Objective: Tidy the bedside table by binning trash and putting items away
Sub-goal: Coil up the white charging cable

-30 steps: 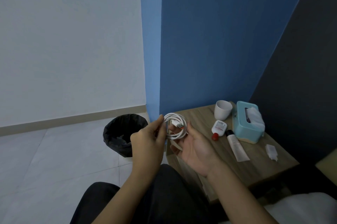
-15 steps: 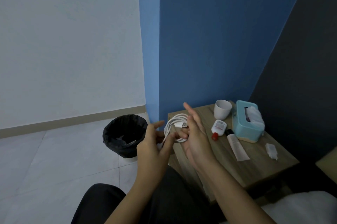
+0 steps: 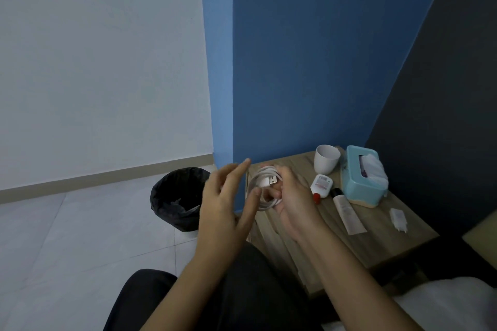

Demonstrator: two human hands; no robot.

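Gripping a coiled white cable (image 3: 265,187), the right hand (image 3: 291,200) holds the loops closed with the USB plug showing on top, while the left hand (image 3: 228,204) sits just beside it, fingers spread and holding nothing. Beyond and to the right of the hands, the worktop (image 3: 376,239) carries a cup (image 3: 326,159), small bottle (image 3: 321,185), tube (image 3: 347,211), tissue box (image 3: 361,177) and charger plug (image 3: 398,219). Judging by that, tidying seems partway: the cable looks bundled but not stowed, and the bin (image 3: 176,197) stands left of the hands.
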